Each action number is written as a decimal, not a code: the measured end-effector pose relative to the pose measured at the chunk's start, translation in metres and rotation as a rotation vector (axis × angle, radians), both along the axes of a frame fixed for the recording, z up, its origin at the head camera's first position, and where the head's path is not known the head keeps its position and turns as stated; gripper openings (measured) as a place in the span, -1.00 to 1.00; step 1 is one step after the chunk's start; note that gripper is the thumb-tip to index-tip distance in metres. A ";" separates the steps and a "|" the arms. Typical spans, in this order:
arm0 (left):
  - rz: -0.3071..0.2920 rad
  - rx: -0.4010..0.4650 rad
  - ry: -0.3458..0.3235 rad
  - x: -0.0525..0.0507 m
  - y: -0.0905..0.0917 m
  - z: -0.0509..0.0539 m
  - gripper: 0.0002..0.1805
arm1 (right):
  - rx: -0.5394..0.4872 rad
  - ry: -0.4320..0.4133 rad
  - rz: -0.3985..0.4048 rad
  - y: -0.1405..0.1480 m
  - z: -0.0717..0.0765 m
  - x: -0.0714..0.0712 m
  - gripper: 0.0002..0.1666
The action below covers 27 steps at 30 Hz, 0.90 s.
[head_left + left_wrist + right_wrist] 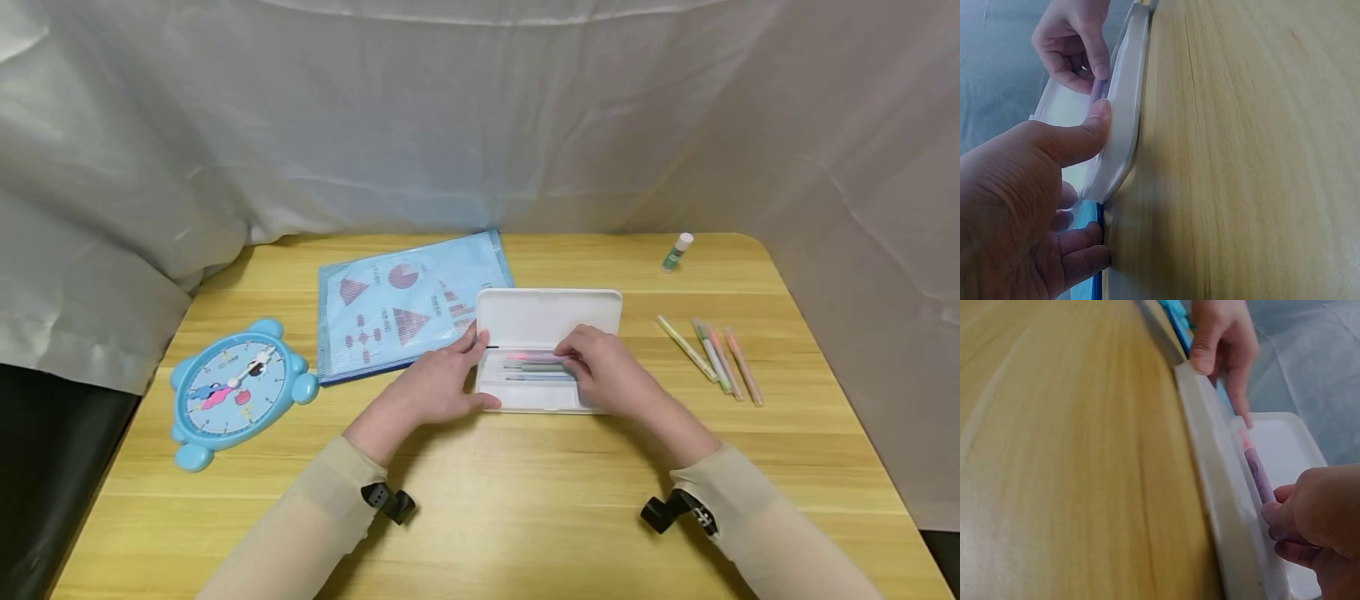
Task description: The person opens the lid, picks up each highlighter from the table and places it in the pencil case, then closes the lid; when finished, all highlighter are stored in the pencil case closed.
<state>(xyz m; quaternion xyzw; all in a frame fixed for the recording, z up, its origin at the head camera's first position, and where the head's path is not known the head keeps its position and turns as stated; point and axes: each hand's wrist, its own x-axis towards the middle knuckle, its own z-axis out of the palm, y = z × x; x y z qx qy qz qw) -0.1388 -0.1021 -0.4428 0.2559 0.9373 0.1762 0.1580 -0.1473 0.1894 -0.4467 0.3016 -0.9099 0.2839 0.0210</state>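
Observation:
An opened white pencil case (pixel 549 317) lies at mid-table, its lid raised at the back, with several slim pens (pixel 536 367) inside. My right hand (pixel 611 375) pinches a purple marker (pixel 1259 475) with a pink end between thumb and fingers, low over the case's tray. At the case's left end rests my left hand (pixel 442 383), its thumb on the front rim and its fingers spread around the corner. In the left wrist view the left thumb (pixel 1085 134) lies on the white edge, the other fingers loosely bent beneath.
A blue zip folder (pixel 375 308) lies behind and left of the case, partly under its corner. The blue toy clock (pixel 236 387) is at the left. Several markers (pixel 686 348) lie at the right, with a glue stick (pixel 677 252) behind them.

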 end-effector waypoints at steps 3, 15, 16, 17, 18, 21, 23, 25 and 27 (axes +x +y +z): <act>0.005 -0.001 0.001 0.001 0.001 0.000 0.20 | 0.022 0.005 -0.002 -0.003 -0.002 0.001 -0.85; 0.007 -0.006 -0.013 0.000 0.000 0.000 0.20 | 0.113 0.026 0.013 -0.007 -0.006 0.007 -0.81; 0.007 -0.007 -0.014 0.000 0.000 0.000 0.20 | 0.121 0.027 0.011 -0.007 -0.006 0.008 -0.80; 0.007 -0.009 -0.015 0.000 0.000 0.000 0.19 | 0.131 0.034 0.013 -0.007 -0.006 0.008 -0.79; 0.008 -0.009 -0.017 0.000 0.000 0.000 0.19 | 0.140 0.041 0.012 -0.007 -0.006 0.009 -0.77; 0.007 -0.007 -0.018 0.001 0.000 0.000 0.20 | 0.147 0.054 0.008 -0.007 -0.006 0.010 -0.73; 0.007 -0.004 -0.018 0.001 0.000 0.001 0.20 | 0.141 0.052 0.000 -0.007 -0.006 0.011 -0.74; 0.006 -0.002 -0.015 0.001 0.000 0.002 0.20 | 0.120 0.036 -0.008 -0.006 -0.005 0.011 -0.76; 0.008 0.000 -0.016 0.002 0.000 0.003 0.20 | 0.093 0.021 -0.014 -0.005 -0.003 0.012 -0.79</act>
